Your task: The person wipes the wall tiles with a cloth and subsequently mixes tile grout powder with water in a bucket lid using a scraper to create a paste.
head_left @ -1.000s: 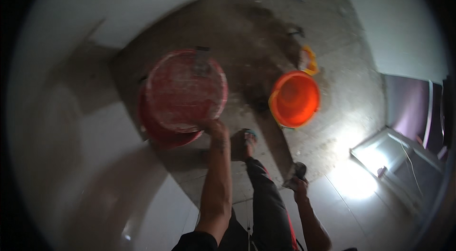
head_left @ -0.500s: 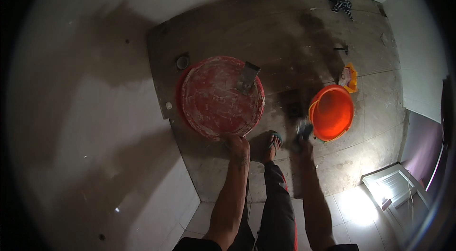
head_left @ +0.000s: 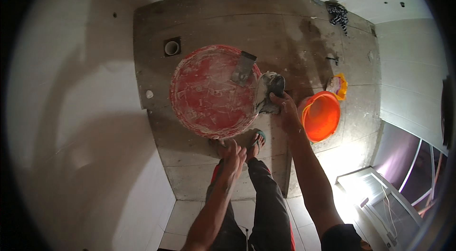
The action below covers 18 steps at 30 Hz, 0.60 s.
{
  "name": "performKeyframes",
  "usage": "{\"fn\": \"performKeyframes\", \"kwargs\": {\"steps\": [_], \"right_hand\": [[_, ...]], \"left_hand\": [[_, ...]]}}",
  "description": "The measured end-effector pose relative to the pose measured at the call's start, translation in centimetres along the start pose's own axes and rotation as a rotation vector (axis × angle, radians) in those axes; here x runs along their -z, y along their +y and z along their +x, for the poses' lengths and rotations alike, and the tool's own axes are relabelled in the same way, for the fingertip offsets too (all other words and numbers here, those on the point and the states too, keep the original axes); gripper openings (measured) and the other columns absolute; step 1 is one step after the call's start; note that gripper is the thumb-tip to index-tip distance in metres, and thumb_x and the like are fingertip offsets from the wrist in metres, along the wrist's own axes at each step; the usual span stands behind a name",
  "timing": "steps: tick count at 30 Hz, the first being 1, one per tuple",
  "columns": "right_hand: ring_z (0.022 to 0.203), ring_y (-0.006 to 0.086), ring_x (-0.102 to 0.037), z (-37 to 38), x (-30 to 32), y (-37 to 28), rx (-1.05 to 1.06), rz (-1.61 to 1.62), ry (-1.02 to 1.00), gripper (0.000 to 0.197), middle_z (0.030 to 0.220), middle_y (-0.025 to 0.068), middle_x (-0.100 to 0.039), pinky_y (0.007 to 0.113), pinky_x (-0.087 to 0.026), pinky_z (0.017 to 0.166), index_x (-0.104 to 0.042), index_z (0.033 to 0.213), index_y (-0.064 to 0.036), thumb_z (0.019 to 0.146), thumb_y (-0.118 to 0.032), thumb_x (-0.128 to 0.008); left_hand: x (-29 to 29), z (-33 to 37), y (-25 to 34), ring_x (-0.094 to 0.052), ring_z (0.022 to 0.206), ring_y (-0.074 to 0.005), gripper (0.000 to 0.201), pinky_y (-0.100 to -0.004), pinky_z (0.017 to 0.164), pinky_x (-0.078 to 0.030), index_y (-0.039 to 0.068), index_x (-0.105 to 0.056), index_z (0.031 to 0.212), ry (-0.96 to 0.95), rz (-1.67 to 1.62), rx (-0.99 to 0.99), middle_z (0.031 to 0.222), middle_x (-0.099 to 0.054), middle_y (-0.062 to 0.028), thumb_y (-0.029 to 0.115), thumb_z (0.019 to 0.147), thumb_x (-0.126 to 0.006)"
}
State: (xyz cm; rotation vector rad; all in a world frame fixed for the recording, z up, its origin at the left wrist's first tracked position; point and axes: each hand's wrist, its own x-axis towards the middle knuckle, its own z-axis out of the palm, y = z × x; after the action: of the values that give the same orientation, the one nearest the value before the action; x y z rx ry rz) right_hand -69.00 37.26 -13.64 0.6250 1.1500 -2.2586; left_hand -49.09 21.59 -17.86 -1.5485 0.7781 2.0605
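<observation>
A round red tub (head_left: 213,94), smeared with pale dried residue, stands on the floor in front of me. A flat dark scraper blade (head_left: 243,68) rests at its far right side. My right hand (head_left: 284,107) grips a dark oblong thing (head_left: 270,90) caked with whitish grey residue, thumb on top, beside the tub's right rim; its exact kind I cannot make out. My left hand (head_left: 232,157) hangs just short of the tub's near rim, apart from it, fingers loosely bent and holding nothing visible.
An orange bucket (head_left: 322,118) stands right of my right hand, with a yellow container (head_left: 341,87) behind it. A pipe opening (head_left: 172,48) lies beyond the tub to the left. Farther off are a patterned cloth (head_left: 337,14) and a pale wall. A white framed panel (head_left: 380,198) lies lower right.
My right hand has swung from beside the orange bucket leftward to the tub's rim with the dark thing. The left hand has let go of the tub's near rim and drawn back.
</observation>
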Motion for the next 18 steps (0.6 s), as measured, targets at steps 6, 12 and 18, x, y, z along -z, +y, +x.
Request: {"fn": "performKeyframes", "kwargs": {"steps": [6, 12, 18], "right_hand": [[0.100, 0.0169, -0.060, -1.3, 3.4, 2.2, 0.201, -0.208, 0.067, 0.031, 0.110, 0.0089, -0.062, 0.031, -0.048, 0.089, -0.055, 0.117, -0.0010, 0.091, -0.018, -0.055], [0.082, 0.0230, -0.059, -0.1, 6.9, 4.6, -0.174, 0.935, -0.360, 0.037, 0.104, 0.0114, -0.059, 0.035, -0.050, 0.074, -0.051, 0.119, -0.0030, 0.090, -0.025, -0.055], [0.085, 0.0201, -0.062, 3.4, 14.1, 0.1, 0.158, 0.626, -0.635, 0.051, 0.107, 0.0142, -0.057, 0.030, -0.052, 0.061, -0.042, 0.132, -0.0051, 0.090, -0.031, -0.055]], "left_hand": [[5.4, -4.4, 1.4, -0.062, 0.097, -0.0183, 0.031, -0.0295, 0.085, -0.046, 0.001, -0.068, 0.100, -0.420, 1.003, 0.028, 0.105, -0.066, -0.0090, 0.028, 0.083, -0.070], [3.0, -2.6, 4.3, -0.059, 0.103, -0.0203, 0.034, -0.0305, 0.088, -0.045, 0.003, -0.067, 0.102, -0.763, 1.463, -0.326, 0.103, -0.065, -0.0130, 0.028, 0.080, -0.072], [1.4, -7.9, 15.6, -0.050, 0.120, -0.0194, 0.048, -0.0296, 0.105, -0.035, -0.001, -0.040, 0.134, -0.992, 0.867, 0.245, 0.124, -0.056, -0.0099, 0.031, 0.098, -0.041]]}}
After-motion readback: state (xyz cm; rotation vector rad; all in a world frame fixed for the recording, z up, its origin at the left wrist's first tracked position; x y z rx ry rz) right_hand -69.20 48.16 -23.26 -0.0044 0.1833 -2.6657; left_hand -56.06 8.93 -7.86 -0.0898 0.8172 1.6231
